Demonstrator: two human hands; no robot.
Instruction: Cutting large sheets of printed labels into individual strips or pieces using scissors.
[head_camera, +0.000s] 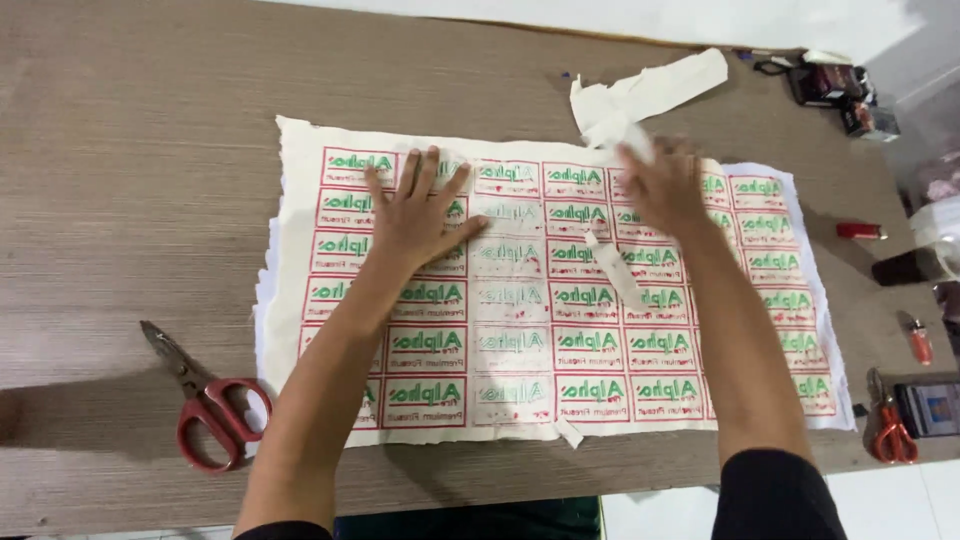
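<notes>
Pressing flat with fingers spread, the left hand (420, 215) lies on the printed cloth sheet (545, 300), spread longways across the worktop (130, 150). The right hand (665, 190) is blurry, grip unclear, nearer the cloth strip (645, 95).

counter (130, 130): wood-grain laminate, grey-brown, grain running left to right, fills most of the view. far edge meets a pale, plain surface (620, 15) along the top. near edge at the bottom; white floor (880, 500) shows below it at right, something dark green (470, 520) at centre. light even and soft, faint shadows on the counter.
</notes>
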